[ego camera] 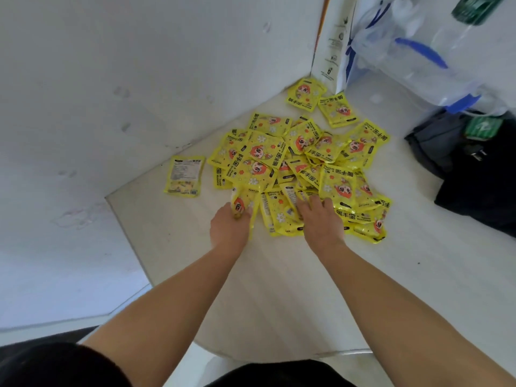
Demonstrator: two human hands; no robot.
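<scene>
nearest, both bare forearms reach forward over the white table [279,289] toward the near edge of a pile of packets [301,160]. the left hand [230,227] sits at the pile's near-left corner, its grip clenched around one yellow packet [243,198]. the fingers curl over the packet's near half while its far end sticks out beyond the knuckles, long axis running away from the person.

the right hand [321,222] lies just to the right, apart from the left hand, palm down with the fingers spread and fairly straight. its grip is released and holds nothing; the fingertips [307,203] only touch the tops of the packets at the pile's near edge. those packets lie lengthwise, directly ahead of the right fingertips, so the right hand looks the nearer one for the next pick, and a short curl of the fingers would likely be enough.

further out the pile thickens, with packets overlapping at all angles. a lone packet [184,175] lies back side up to the left, clear of the pile and closer to the left hand. the far packets [305,93] sit by the wall corner, well apart from both hands. a black bag [474,174] lies far right.
</scene>
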